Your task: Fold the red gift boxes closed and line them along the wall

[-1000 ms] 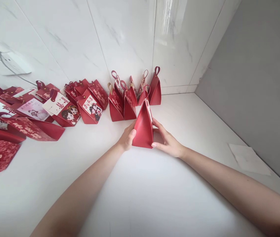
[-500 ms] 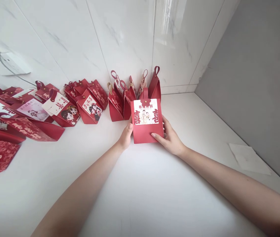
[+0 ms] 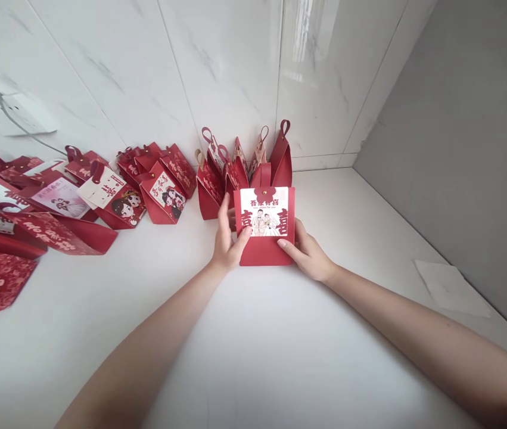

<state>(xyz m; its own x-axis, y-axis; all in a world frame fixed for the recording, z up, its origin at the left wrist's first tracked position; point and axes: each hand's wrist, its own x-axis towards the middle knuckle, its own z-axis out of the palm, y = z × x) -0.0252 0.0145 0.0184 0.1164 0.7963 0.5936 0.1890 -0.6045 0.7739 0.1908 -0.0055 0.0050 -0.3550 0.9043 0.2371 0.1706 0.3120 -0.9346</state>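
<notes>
- A red gift bag [image 3: 266,250] is held upright by both hands, with its base on or just above the white worktop [image 3: 253,345]; which of the two cannot be told.
- The bag's front is turned to the camera. A white label [image 3: 264,212] with red characters and a drawn couple is shown on its upper part, and a short red loop stands at the top.
- The left hand [image 3: 225,241] is closed on the bag's left edge. Its thumb is laid on the front, and its fingers [image 3: 225,208] are raised along the side.
- The right hand [image 3: 309,256] is closed on the bag's lower right corner, with one of its fingers [image 3: 287,246] pressed on the front just below the label.
- Just behind the held bag, a cluster of standing bags [image 3: 211,193] is set against the marble wall [image 3: 217,65], their loop handles pointing up.
- Further left, a spread of flat bags [image 3: 101,199] is laid out along the wall, overlapping one another, some with cartoon couples on them.
- A wall socket [image 3: 25,113] with a cable is seen above the flat bags.
- A white sheet of paper [image 3: 452,289] is laid near the worktop's right edge, well apart from the hands, beside a grey panel [image 3: 472,149].
</notes>
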